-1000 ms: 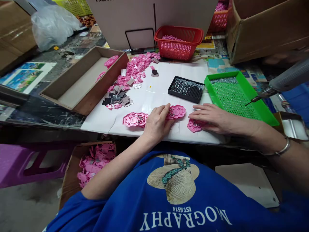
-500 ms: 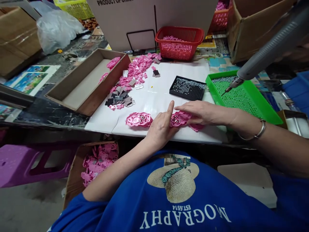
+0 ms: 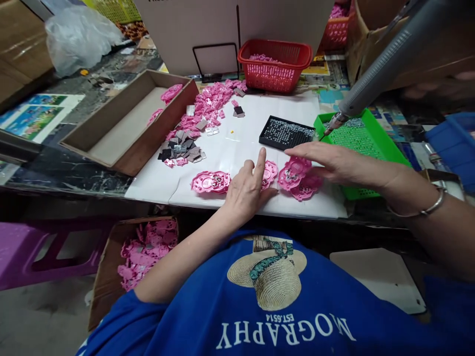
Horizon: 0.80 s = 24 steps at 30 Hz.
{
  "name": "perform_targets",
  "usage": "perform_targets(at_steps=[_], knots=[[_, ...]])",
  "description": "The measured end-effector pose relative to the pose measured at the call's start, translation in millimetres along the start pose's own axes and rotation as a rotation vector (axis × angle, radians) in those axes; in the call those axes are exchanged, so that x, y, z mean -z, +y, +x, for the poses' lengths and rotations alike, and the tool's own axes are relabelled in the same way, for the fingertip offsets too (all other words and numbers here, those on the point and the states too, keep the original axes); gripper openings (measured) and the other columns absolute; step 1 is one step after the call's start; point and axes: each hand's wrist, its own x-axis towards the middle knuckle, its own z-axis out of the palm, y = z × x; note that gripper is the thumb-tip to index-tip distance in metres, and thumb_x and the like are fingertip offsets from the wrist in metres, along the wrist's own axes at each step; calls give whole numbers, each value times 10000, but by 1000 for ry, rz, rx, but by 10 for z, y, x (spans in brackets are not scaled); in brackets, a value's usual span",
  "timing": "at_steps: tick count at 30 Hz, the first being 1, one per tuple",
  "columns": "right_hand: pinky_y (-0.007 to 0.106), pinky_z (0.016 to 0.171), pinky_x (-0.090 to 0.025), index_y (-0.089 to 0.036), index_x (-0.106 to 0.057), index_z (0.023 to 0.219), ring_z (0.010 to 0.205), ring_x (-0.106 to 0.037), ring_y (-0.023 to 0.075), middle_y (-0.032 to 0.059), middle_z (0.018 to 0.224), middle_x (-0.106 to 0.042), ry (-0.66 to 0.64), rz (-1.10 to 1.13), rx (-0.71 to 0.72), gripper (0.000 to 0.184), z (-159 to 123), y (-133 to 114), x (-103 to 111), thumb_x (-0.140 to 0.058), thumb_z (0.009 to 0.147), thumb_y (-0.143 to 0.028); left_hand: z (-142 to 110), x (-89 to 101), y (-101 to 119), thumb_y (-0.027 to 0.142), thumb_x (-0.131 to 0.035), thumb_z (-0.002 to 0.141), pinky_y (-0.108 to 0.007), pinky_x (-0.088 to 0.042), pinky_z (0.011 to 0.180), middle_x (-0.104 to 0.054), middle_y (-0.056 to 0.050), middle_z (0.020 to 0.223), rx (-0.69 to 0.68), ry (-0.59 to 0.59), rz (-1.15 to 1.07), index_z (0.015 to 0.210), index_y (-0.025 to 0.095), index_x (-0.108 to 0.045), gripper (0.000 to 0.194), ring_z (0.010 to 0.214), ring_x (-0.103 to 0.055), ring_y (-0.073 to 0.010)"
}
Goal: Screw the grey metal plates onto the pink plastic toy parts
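Note:
On the white work surface (image 3: pixel 237 148), my left hand (image 3: pixel 245 190) rests with its index finger stretched out and its thumb apart. Between them shows a pink plastic casing (image 3: pixel 270 172), partly hidden by the hand. Left of that hand lies another pink casing (image 3: pixel 210 182) with small shiny metal parts. My right hand (image 3: pixel 337 163) reaches in from the right, its fingers over the upper edge of a pink casing piece (image 3: pixel 293 170) and its thumb at the side. That piece overlaps one more pink casing (image 3: pixel 307 188) beneath it.
A grey electric screwdriver (image 3: pixel 365 81) hangs over a green tray (image 3: pixel 386 141) of screws. Near it sits a black screw tray (image 3: pixel 285 133). Pink parts (image 3: pixel 211 101), dark grey plates (image 3: pixel 183 148), a cardboard tray (image 3: pixel 122 121) and a red basket (image 3: pixel 272 69) stand around.
My right hand has moved right, away from my left hand, and a pink casing piece has shifted right with it. My left hand stays in nearly the same place.

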Motion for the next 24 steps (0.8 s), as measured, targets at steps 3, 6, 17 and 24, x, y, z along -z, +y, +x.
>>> perform_targets(at_steps=[3, 6, 17, 24], knots=[[484, 1064, -513, -251, -468, 1457, 1256, -578, 268, 89, 1403, -570, -62, 74, 1, 589, 84, 9, -65, -505, 873, -185, -51, 43, -2, 387, -694, 863, -353, -492, 781, -534, -116, 1075, -31, -24, -14, 1570, 151, 57, 1058, 900, -565, -237], [473, 1039, -534, -290, -468, 1456, 1208, -616, 259, 69, 1382, -593, -100, 126, -7, 581, 153, 17, -107, -522, 883, -214, -121, 77, -19, 296, -623, 904, -374, -490, 813, -555, -101, 1021, -71, -30, -33, 1563, 151, 110, 996, 906, -561, -240], [448, 1080, -502, -269, -484, 1453, 1294, -560, 254, 70, 1443, -547, -206, 64, 31, 621, 139, 115, -125, -455, 854, -108, -79, 39, -5, 268, -553, 936, -350, -491, 795, -571, -102, 1002, -98, 0, -72, 1554, 138, 128, 928, 902, -575, -232], [433, 1072, -495, -214, -533, 1404, 1298, -549, 247, 97, 1451, -534, -139, -79, 103, 546, 87, 122, -48, -423, 879, -112, -136, 105, 68, 332, -525, 979, -321, -490, 772, -603, -86, 977, -201, 37, -44, 1532, 93, -167, 701, 854, -574, -207]])
